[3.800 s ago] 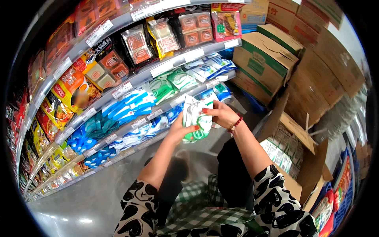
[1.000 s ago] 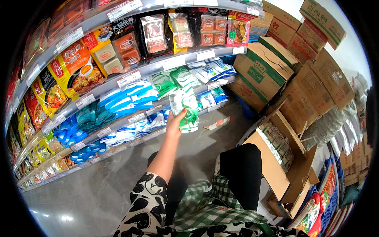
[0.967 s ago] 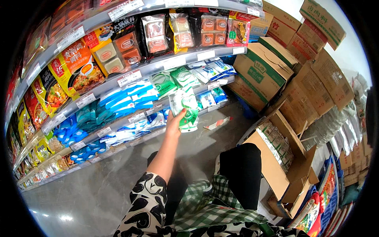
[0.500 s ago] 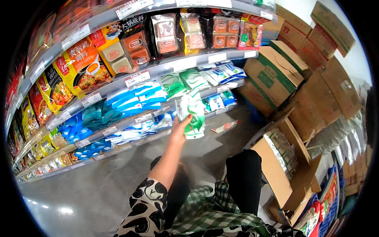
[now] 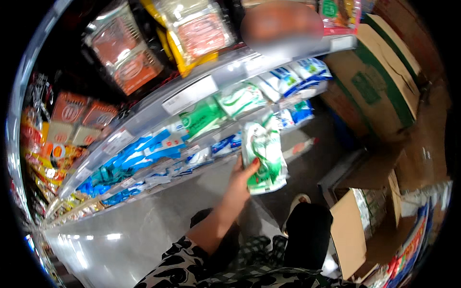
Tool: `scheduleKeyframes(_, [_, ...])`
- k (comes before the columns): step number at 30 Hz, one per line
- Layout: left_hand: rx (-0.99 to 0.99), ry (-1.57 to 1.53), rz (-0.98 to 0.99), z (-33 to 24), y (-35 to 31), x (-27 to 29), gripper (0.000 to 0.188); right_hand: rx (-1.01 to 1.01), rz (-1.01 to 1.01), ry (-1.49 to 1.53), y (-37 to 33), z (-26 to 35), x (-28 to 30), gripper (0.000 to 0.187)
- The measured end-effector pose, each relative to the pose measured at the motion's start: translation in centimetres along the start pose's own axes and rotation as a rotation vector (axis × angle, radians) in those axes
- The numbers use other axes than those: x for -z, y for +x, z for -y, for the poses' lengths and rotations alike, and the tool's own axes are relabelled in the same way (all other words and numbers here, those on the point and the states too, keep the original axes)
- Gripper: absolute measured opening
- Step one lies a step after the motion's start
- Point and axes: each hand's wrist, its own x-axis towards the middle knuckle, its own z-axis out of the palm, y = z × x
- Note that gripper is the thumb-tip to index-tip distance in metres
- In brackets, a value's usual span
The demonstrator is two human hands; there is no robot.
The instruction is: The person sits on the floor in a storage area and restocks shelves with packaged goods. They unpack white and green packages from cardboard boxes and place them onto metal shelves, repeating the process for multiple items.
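Note:
My left hand [image 5: 238, 178] is closed around the edge of a green-and-white plastic packet [image 5: 265, 156], holding it up in front of the lower shelves. The packet looks doubled, as if more than one is held together; I cannot tell for sure. What fills it is hidden. Just beyond it, similar packets lie on the shelf: a flat green one [image 5: 204, 116] and a white one with green stripes [image 5: 242, 99]. To their right are white-and-blue packets [image 5: 307, 71]. My right hand is out of the picture.
Light-blue packets [image 5: 149, 150] fill the shelf further left, and seasoning blocks in clear wrap [image 5: 126, 50] hang over the grey shelf edge [image 5: 189, 93]. On the right, a closed carton [image 5: 370, 81] stands behind an open carton [image 5: 348, 235]. Grey floor [image 5: 158, 206] lies below.
The view has swung closer to the shelves, which now look larger and tilted. My left hand still grips the green-and-white packet, now further right and lower in the picture.

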Motion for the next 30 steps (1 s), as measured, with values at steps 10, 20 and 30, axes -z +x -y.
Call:
scheduleKeyframes(10, [-0.313,0.151,0.23,-1.3,-0.9,-2.4,0.051,0.051,-0.095,0.044,-7.7,-0.8,2.5,0.022])
scheduleKeyframes(20, [-0.329,0.172,0.283,0.8,-14.4,-2.1,0.061,1.032,0.343,0.792,-10.8,24.4,2.5,0.036])
scheduleKeyframes(30, [-0.349,0.073,-0.027,-1.1,-13.6,2.2,0.047,0.549,0.6,1.348,-9.7,27.5,-2.6,0.038])
